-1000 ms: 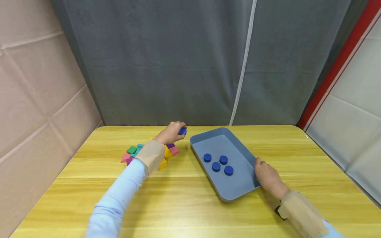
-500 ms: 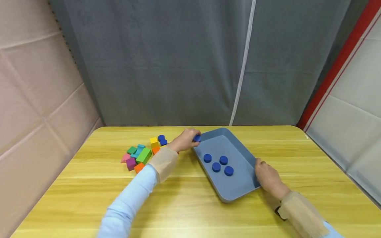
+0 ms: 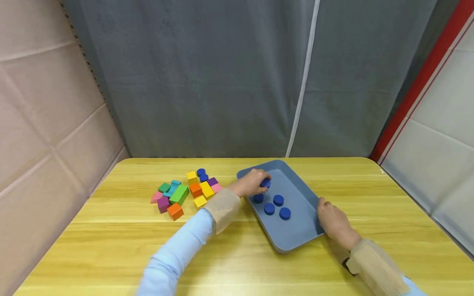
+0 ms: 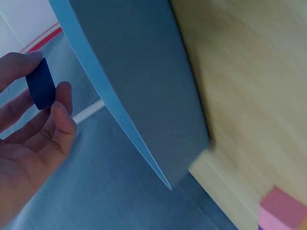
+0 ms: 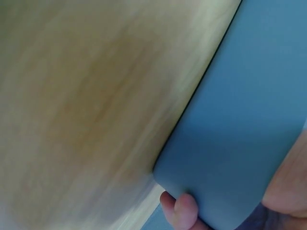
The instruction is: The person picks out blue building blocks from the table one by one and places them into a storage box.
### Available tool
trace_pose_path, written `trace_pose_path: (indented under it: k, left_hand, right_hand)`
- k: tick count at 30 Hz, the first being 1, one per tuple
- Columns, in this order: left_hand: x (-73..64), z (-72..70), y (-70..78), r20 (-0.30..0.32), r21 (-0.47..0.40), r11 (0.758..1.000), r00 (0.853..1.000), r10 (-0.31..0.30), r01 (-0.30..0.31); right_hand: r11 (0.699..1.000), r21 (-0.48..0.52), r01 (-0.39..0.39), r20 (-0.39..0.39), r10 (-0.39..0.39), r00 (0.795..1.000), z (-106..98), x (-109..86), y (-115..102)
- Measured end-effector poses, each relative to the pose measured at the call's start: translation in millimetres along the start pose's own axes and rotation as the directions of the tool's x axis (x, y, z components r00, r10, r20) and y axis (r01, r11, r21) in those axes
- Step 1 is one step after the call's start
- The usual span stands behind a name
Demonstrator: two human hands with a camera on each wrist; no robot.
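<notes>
Yellow wood-grain tabletop [image 3: 122, 246] stretches well past the blue-grey tray [image 3: 301, 201] on the right; the tray's raised walls are the edges to clear. It looks stiff, best taken by the rim, which the right hand [image 3: 334, 220] grips. Over its far left part, the left hand [image 3: 249, 183], partly curled, pinches a blue disc [image 4: 41, 85], probably light, hard, best held edge to edge. Four matching discs [image 3: 278, 200] lie in the tray.

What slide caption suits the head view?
Left hand holds a blue disc over a tray the right hand grips.
</notes>
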State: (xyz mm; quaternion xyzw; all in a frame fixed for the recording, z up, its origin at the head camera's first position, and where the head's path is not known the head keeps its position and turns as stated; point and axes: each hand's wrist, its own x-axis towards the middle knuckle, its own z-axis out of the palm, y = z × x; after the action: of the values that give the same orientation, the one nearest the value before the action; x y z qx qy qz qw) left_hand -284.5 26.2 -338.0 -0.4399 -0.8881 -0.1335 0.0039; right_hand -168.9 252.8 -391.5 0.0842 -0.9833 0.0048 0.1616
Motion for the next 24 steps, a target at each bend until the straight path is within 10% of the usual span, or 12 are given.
trace_pose_path:
  k: [24]
  left_hand:
    - [28.3,23.2,56.4,0.137,0.057,0.993,0.986,0.099,-0.108]
  right_hand:
    - [1.000,-0.002,-0.010,0.005,0.010,1.000,0,-0.3,-2]
